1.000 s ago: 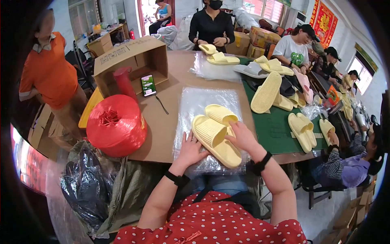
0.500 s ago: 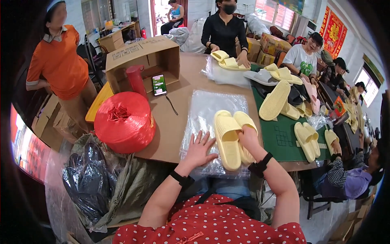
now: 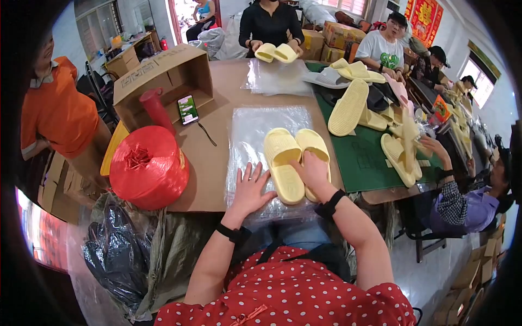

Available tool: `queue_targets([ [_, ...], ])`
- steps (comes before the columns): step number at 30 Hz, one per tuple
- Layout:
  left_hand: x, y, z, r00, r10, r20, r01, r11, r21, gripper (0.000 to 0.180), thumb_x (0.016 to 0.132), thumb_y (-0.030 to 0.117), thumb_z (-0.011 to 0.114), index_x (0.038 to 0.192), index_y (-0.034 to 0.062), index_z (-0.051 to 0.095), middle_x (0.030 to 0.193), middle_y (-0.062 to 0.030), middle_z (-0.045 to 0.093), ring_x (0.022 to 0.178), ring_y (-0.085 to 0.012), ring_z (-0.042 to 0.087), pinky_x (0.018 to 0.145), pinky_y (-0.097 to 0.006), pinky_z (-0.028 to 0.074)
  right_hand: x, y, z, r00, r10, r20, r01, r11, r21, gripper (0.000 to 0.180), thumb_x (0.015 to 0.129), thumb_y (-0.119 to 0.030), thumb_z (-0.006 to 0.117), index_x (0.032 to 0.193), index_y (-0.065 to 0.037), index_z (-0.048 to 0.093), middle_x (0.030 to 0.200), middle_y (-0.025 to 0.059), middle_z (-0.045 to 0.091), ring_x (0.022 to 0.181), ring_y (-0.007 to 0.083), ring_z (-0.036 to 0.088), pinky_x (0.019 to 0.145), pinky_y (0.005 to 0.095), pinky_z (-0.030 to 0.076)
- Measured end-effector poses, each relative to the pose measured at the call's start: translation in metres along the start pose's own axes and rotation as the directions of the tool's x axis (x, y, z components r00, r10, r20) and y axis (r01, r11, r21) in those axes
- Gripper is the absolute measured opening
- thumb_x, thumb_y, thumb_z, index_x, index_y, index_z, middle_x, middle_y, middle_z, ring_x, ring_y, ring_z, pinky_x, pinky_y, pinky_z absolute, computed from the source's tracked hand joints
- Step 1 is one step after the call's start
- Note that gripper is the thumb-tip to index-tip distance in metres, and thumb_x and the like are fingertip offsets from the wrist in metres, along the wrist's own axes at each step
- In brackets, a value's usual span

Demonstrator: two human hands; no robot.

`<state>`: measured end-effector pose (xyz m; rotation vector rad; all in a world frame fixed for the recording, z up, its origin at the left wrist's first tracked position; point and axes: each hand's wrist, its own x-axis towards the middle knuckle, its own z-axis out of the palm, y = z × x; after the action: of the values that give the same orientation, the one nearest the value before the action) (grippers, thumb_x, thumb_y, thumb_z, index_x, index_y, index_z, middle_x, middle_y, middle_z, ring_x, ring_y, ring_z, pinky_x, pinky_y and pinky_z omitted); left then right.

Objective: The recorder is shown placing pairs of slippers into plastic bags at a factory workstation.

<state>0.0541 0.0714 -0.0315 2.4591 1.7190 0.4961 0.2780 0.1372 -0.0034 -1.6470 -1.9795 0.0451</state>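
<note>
A pair of pale yellow slide slippers lies side by side, toes pointing away from me, on a stack of clear plastic bags (image 3: 244,127). My left hand (image 3: 250,190) is open, its fingers spread flat on the bags just left of the left slipper (image 3: 286,182). Over the right slipper (image 3: 314,140) my right hand (image 3: 317,174) is bent down, with its fingers inside the foot opening and gripping it. Those fingertips are hidden by the slipper.
Left of the bags are a big red twine roll (image 3: 149,168), a phone (image 3: 188,110) and a cardboard box (image 3: 163,73). More slippers lie on a green mat (image 3: 356,163) at right. Opposite, a person in black holds a yellow pair (image 3: 276,52); another person sits at right.
My view has shifted, while my hands and the pair keep their places on the bags. The person opposite has lifted a pair off the table; the person at right now holds a slipper up.
</note>
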Motion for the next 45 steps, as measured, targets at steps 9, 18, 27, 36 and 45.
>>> queue_targets([
  [9,-0.014,0.012,-0.024,0.997,0.001,0.083,0.0,1.0,-0.013,0.093,0.073,0.07,0.067,0.146,0.0171,0.045,0.156,-0.0206,0.032,0.144,-0.0457,0.024,0.116,-0.057,0.02,-0.019,0.045,-0.048,0.943,0.303,-0.139,-0.197,0.843,0.501,0.026,0.094,-0.019,0.058,0.086,0.005,0.058,0.073,0.0186,0.062,0.063,0.0258,0.059,0.06,0.0393,0.045],
  [18,-0.013,0.004,-0.009,0.992,0.12,-0.045,-0.119,0.993,0.026,0.072,0.074,0.046,0.078,0.137,0.0195,0.055,0.154,-0.0227,0.033,0.142,-0.0479,0.026,0.113,-0.056,0.026,-0.113,0.085,-0.13,0.907,0.421,0.023,-0.204,0.391,0.897,0.029,0.1,-0.018,0.054,0.118,0.002,0.063,0.099,0.002,0.067,0.084,0.0085,0.061,0.07,0.0227,0.046],
  [27,-0.032,0.027,-0.042,0.945,0.282,0.163,-0.269,0.958,-0.099,0.077,0.075,0.045,0.077,0.142,0.0177,0.05,0.155,-0.0179,0.036,0.143,-0.043,0.029,0.115,-0.053,0.027,-0.126,0.091,-0.118,0.896,0.444,-0.009,-0.171,0.363,0.916,0.031,0.102,-0.021,0.055,0.125,0.0,0.058,0.105,0.0025,0.066,0.085,0.0088,0.062,0.069,0.0234,0.048],
  [36,-0.031,0.027,-0.038,0.982,0.181,0.056,-0.152,0.929,-0.337,0.036,0.097,0.028,0.054,0.128,0.0135,0.063,0.139,-0.02,0.052,0.134,-0.0436,0.041,0.112,-0.047,0.033,-0.125,0.086,-0.121,0.882,0.469,-0.042,-0.093,0.26,0.961,0.025,0.1,-0.013,0.056,0.118,0.003,0.063,0.103,0.0039,0.07,0.087,0.0089,0.065,0.077,0.0242,0.049],
  [45,-0.023,0.028,-0.038,0.991,0.078,0.105,-0.024,0.898,-0.44,0.035,0.1,0.031,0.05,0.12,0.0095,0.068,0.135,-0.0204,0.058,0.134,-0.0417,0.044,0.111,-0.043,0.037,-0.128,0.087,-0.117,0.878,0.475,-0.054,-0.074,0.247,0.966,0.025,0.1,-0.01,0.055,0.12,0.004,0.062,0.108,0.0059,0.069,0.093,0.0113,0.065,0.081,0.0252,0.05],
])
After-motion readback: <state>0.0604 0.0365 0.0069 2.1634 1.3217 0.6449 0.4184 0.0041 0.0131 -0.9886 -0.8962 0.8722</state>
